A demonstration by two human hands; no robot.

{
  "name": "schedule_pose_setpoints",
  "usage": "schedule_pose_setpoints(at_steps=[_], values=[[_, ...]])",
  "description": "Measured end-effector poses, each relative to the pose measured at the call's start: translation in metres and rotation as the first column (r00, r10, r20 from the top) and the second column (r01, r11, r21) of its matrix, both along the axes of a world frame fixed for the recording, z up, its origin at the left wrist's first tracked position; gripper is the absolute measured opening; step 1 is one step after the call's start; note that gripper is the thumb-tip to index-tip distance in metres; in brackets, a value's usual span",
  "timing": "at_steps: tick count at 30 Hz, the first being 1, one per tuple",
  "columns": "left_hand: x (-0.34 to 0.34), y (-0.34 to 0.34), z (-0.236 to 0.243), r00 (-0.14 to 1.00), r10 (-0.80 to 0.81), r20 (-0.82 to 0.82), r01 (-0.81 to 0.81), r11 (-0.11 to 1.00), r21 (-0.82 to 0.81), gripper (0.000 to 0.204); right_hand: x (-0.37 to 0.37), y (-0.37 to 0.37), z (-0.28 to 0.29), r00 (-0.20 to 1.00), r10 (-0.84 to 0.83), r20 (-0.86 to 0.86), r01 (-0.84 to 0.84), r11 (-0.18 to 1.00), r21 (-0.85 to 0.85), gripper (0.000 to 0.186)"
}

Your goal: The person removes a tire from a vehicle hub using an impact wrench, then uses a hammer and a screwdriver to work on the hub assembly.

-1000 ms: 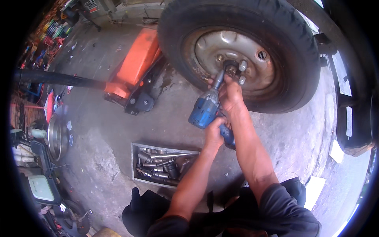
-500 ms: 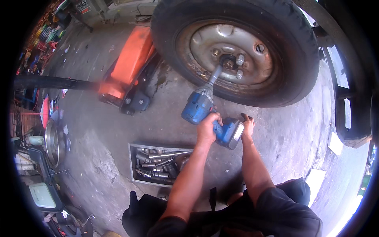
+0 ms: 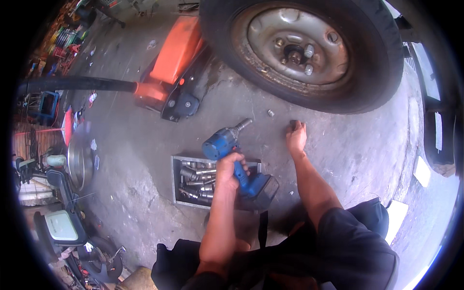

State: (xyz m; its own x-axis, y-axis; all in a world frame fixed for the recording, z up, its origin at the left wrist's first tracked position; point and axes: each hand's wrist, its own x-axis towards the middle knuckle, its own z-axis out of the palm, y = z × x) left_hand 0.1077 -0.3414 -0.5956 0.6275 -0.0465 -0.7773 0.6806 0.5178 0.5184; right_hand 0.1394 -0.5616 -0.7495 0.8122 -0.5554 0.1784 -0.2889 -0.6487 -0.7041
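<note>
My left hand point(image 3: 228, 171) is closed round the grip of a blue cordless impact wrench point(image 3: 217, 145), held above the metal box of sockets point(image 3: 176, 193) with its socket end pointing up and right. My right hand point(image 3: 296, 135) is low near the floor, fingers curled around something small and dark that I cannot make out. A small silver nut point(image 3: 270, 113) lies on the concrete left of it. Beyond stands a tyre on a rusty steel wheel point(image 3: 324, 65), with silver nuts point(image 3: 308, 51) at its hub.
An orange floor jack point(image 3: 171, 50) sits left of the tyre, its long black handle point(image 3: 82, 84) reaching leftward. A metal ring-shaped part point(image 3: 77, 164), a scooter or similar machine point(image 3: 67, 227) and clutter line the left. Dark vehicle parts point(image 3: 435, 125) and white pieces point(image 3: 420, 169) are at right.
The impact wrench has come away from the hub, down and back over the socket box in my left hand. My right hand has left the wrench and moved toward the floor below the tyre.
</note>
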Motion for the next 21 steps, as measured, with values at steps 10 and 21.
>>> schedule_pose_setpoints(at_steps=[10,21], values=[[-0.010,-0.002,0.007,0.999,-0.002,0.034,0.008,0.979,-0.205,0.032,0.030,0.035,-0.004,0.970,-0.152,-0.191,0.207,0.928,0.310,0.025],[0.018,-0.051,0.040,0.873,-0.273,0.404,0.245,0.962,0.121,0.031,0.040,0.037,0.038,0.724,0.524,-0.448,-0.588,0.809,-0.005,0.039]])
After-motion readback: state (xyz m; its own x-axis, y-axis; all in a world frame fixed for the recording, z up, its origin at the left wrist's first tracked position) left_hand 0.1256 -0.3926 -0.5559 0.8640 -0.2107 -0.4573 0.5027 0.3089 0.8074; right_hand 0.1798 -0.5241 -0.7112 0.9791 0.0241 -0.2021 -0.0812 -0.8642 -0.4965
